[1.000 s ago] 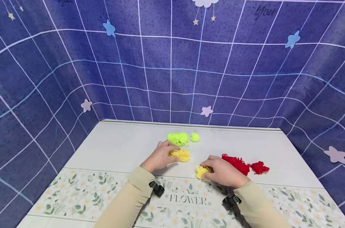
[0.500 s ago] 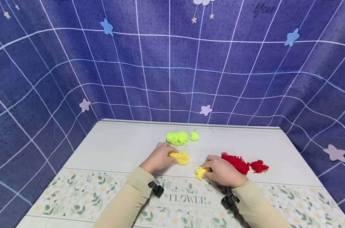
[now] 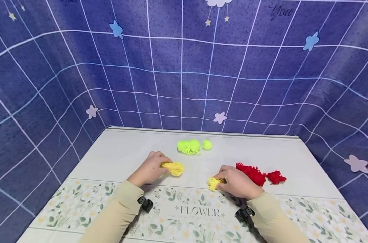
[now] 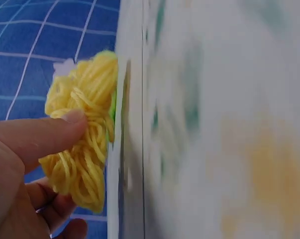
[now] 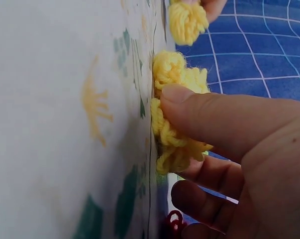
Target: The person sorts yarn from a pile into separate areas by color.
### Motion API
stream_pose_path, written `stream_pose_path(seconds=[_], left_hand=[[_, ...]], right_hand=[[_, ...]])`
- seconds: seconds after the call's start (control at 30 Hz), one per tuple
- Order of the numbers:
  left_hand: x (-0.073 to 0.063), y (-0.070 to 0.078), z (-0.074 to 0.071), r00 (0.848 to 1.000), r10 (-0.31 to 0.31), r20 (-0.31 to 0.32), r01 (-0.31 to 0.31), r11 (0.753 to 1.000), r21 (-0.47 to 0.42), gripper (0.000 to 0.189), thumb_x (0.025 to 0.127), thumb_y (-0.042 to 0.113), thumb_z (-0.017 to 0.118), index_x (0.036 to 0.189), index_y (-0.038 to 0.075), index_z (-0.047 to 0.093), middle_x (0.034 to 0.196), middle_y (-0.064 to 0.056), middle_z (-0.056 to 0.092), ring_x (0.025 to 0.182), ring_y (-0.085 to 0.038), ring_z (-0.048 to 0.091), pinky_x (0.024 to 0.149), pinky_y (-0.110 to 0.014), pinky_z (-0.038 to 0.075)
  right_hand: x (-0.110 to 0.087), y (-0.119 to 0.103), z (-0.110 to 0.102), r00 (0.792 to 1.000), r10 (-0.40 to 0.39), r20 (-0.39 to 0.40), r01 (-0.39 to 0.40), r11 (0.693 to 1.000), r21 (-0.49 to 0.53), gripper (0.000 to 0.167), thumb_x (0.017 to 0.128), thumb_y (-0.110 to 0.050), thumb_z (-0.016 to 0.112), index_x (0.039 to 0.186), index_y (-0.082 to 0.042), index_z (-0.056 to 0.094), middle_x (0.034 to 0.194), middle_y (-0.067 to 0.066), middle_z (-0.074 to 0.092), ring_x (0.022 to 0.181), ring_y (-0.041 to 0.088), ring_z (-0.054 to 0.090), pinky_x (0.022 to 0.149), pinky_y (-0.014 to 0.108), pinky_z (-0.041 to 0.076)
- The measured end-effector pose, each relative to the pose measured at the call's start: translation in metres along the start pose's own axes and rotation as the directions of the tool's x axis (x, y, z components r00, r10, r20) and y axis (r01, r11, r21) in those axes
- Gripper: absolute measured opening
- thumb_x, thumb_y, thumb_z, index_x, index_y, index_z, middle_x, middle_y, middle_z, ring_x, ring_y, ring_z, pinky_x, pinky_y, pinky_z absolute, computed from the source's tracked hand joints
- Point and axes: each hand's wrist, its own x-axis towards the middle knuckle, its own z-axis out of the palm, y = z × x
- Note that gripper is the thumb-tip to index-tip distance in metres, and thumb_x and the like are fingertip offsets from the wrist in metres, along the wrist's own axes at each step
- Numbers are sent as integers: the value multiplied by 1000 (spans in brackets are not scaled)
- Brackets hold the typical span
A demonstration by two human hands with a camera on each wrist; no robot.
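My left hand (image 3: 151,167) pinches a yellow yarn skein (image 3: 175,168) between thumb and fingers, left of the table's middle. In the left wrist view the thumb presses across the looped strands of this skein (image 4: 85,129). Farther right, my right hand (image 3: 236,182) grips a smaller yellow yarn bundle (image 3: 213,184) close to the flowered band of the cloth. The right wrist view has the thumb on this bundle (image 5: 172,74), with the other fingers behind it. Part of each yellow piece is covered by the fingers.
Behind the hands lie a lime green yarn skein (image 3: 188,147) and a small green yarn ball (image 3: 206,145). A red yarn skein (image 3: 253,174) and a smaller red yarn clump (image 3: 276,177) lie beyond my right hand. A blue curtain (image 3: 184,67) borders the table (image 3: 126,141).
My left hand has closed on the yellow skein and carried it left, away from the smaller yellow bundle. The right hand stays in nearly the same place with its bundle.
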Motion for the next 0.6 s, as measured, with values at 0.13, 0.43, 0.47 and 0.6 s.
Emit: stream_pose_path(seconds=[0.13,0.43,0.47,0.6], left_hand=[[-8,-14,-12,1000,-14,-11,14,1000,15,32,90,21,78,122,17,74,108,5,58,103,-20,46,89,-40,42],[-28,-48,-38,997,-37,-71,38,999,16,31,91,16,76,121,11,74,113,-4,61,105,-26,47,89,-46,41],[-30,-52,-40,996,-42,-75,43,999,19,31,91,16,75,121,10,73,113,-5,61,105,-27,47,89,-46,41],[-39,-67,-46,994,-76,-80,79,996,30,30,91,15,75,121,10,73,112,-5,61,104,-27,47,87,-46,41]], right_hand=[[-2,2,1,1000,-2,1,2,1000,0,28,86,-23,82,114,-15,79,93,-14,57,85,5,53,77,29,49],[-1,1,2,1000,12,-1,-12,1000,4,28,86,-22,82,113,-15,80,93,-13,56,83,6,52,76,28,48],[-1,1,2,1000,11,0,-11,1000,4,28,86,-22,82,113,-15,80,93,-13,56,83,6,52,76,28,48],[0,1,2,1000,5,4,-5,1000,9,28,86,-23,82,113,-15,79,94,-13,56,83,5,52,76,28,48]])
